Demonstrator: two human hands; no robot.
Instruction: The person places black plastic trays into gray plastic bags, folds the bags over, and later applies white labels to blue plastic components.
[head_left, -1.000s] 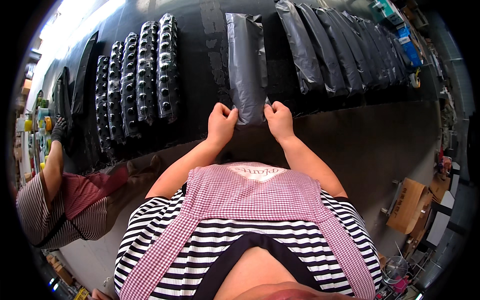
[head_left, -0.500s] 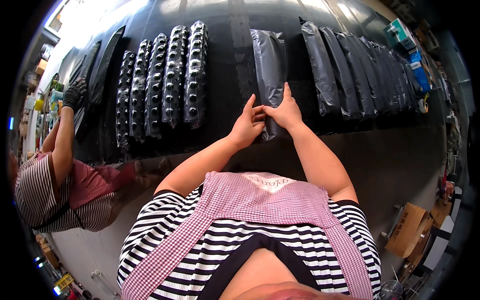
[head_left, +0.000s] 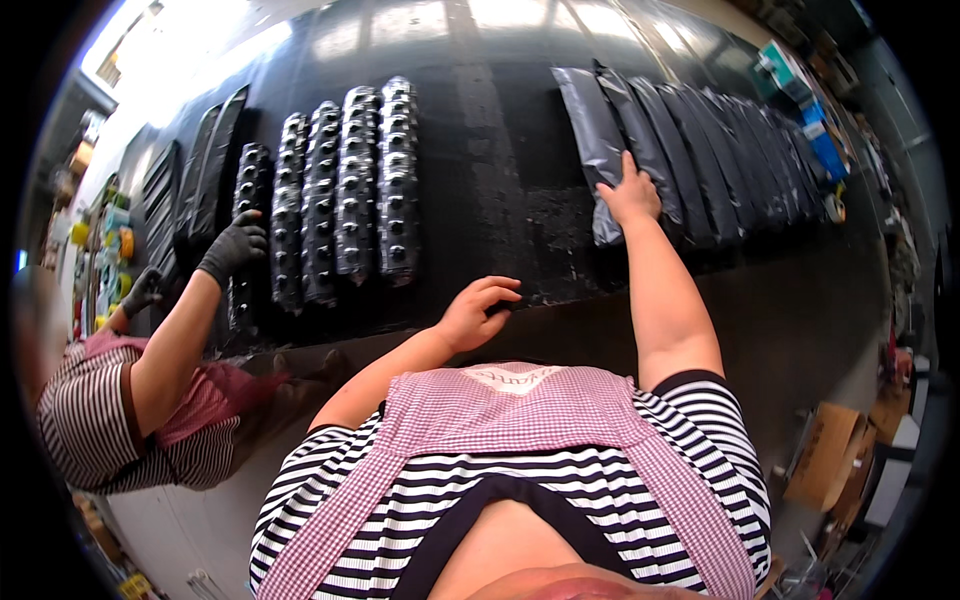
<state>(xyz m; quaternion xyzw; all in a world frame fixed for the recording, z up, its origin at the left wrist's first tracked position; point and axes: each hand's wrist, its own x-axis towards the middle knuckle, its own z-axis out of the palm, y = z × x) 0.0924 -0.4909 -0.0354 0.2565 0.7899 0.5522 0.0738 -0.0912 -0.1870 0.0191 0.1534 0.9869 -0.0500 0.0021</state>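
A long, flat grey plastic bag package lies on the black table at the left end of a row of similar grey packages. My right hand is on its right side, thumb across its top and index finger stretched along the edge beside the neighbouring package. Over the table's near edge hovers my left hand, empty, its fingers loosely bent and apart.
Several bubble-wrapped black rolls stand in a row left of centre. A co-worker's gloved hand touches the leftmost one; dark packages lie beyond it. A teal box and a blue box sit at the far right.
The grey package has moved right, up against the row, with my right hand. My left hand has let go of it and drawn back. The co-worker's hand has moved right to the wrapped rolls.
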